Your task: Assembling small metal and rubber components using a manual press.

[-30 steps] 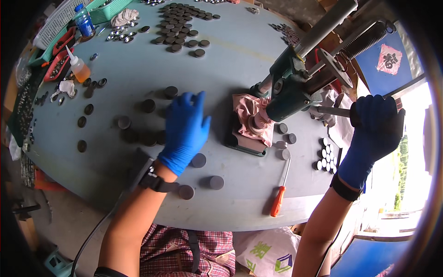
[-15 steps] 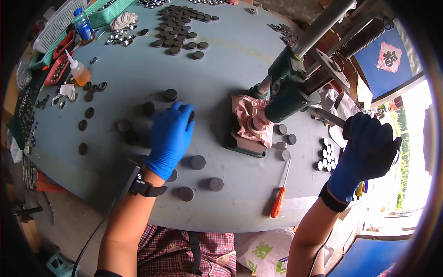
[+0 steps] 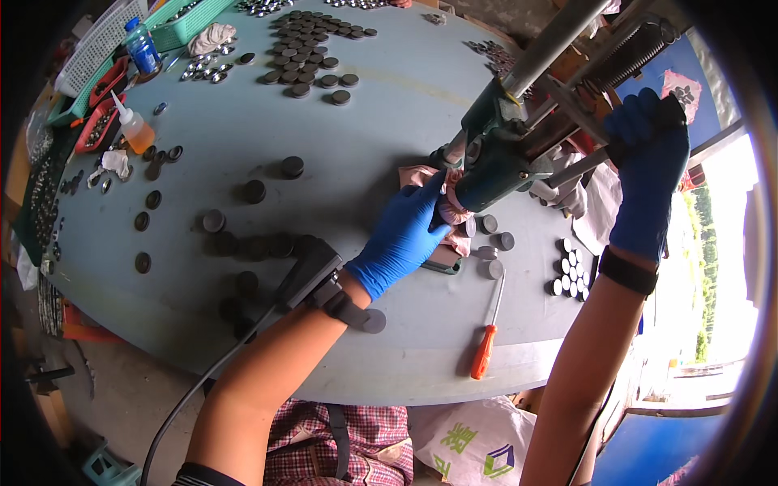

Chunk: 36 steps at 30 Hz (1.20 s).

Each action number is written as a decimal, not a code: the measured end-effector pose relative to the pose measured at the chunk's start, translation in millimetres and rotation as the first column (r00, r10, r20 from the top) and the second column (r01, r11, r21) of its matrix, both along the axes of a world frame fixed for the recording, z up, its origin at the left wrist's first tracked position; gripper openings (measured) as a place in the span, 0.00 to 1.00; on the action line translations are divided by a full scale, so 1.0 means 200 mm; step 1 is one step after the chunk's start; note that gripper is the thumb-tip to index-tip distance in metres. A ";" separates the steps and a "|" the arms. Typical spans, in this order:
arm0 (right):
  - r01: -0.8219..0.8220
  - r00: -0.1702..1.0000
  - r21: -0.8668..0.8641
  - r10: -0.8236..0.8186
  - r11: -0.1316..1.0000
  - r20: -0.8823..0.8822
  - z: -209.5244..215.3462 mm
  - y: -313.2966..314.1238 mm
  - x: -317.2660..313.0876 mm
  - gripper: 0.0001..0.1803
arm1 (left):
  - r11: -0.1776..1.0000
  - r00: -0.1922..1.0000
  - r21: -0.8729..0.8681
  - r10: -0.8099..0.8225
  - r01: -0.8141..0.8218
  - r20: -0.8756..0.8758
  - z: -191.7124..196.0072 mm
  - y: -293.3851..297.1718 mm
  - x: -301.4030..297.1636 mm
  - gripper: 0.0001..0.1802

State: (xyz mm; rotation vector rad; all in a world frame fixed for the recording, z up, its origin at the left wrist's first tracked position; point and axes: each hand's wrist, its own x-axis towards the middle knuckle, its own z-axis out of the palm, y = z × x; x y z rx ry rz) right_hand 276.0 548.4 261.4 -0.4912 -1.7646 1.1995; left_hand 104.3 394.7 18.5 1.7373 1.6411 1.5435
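Note:
My left hand (image 3: 403,236), in a blue glove, is at the base of a dark green hand press (image 3: 501,176), under its ram. Its thumb and fingers close around a small dark disc (image 3: 438,215), mostly hidden by the hand. Pink cloth (image 3: 415,175) covers the press base around the fingertips. My right hand (image 3: 651,154), gloved in blue with dark patches, is wrapped around the end of the press lever (image 3: 579,168), which is raised. Several dark round discs (image 3: 292,167) lie to the left of the press, some hidden by my left forearm.
A screwdriver (image 3: 484,352) with an orange handle lies near the front edge. White-topped round pieces (image 3: 566,267) are grouped right of the press. More dark discs (image 3: 304,57) cover the far table. A squeeze bottle (image 3: 139,134), a blue bottle (image 3: 143,50) and baskets stand at left.
My left hand has moved right, from among the loose discs to the press base. My right hand has risen with the lever, lifting it.

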 end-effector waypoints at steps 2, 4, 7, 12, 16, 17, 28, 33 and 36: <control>-0.017 0.987 0.273 -0.027 0.962 0.156 -0.03 -0.06 0.02 0.19 | 0.999 0.999 -0.052 -0.005 0.007 0.045 0.00 -0.01 -0.02 0.34; -0.350 0.914 -0.168 0.298 0.921 -0.274 -0.06 -0.19 0.06 0.19 | 0.995 0.999 0.098 0.030 -0.032 0.016 -0.02 -0.03 -0.04 0.35; -0.247 0.924 0.020 0.241 0.969 -0.297 -0.14 -0.32 0.12 0.23 | 0.957 0.900 0.126 0.287 -0.260 -0.327 0.00 -0.08 -0.21 0.35; -0.274 0.897 0.171 0.315 0.947 -0.309 -0.24 -0.38 0.14 0.25 | 0.732 0.567 -0.041 0.491 -0.681 -0.661 -0.03 -0.21 -0.61 0.34; -0.264 0.871 0.158 0.305 0.952 -0.385 -0.27 -0.42 0.13 0.25 | 0.733 0.549 -0.064 0.446 -0.677 -0.707 -0.12 -0.32 -0.81 0.28; -0.265 0.870 0.158 0.306 0.951 -0.386 -0.27 -0.41 0.13 0.25 | 0.767 0.583 -0.057 0.435 -0.639 -0.686 -0.15 -0.32 -0.83 0.26; -0.228 0.835 0.227 0.310 0.947 -0.455 -0.32 -0.45 0.12 0.26 | 0.842 0.669 -0.075 0.366 -0.534 -0.646 -0.07 -0.29 -0.80 0.17; -0.229 0.873 0.143 0.268 0.963 -0.408 -0.24 -0.40 0.11 0.26 | 0.888 0.751 -0.103 0.311 -0.448 -0.583 -0.10 -0.33 -0.82 0.19; -0.239 0.909 -0.007 0.221 0.971 -0.353 -0.14 -0.31 0.05 0.23 | 0.909 0.815 -0.133 0.279 -0.394 -0.508 -0.09 -0.35 -0.84 0.16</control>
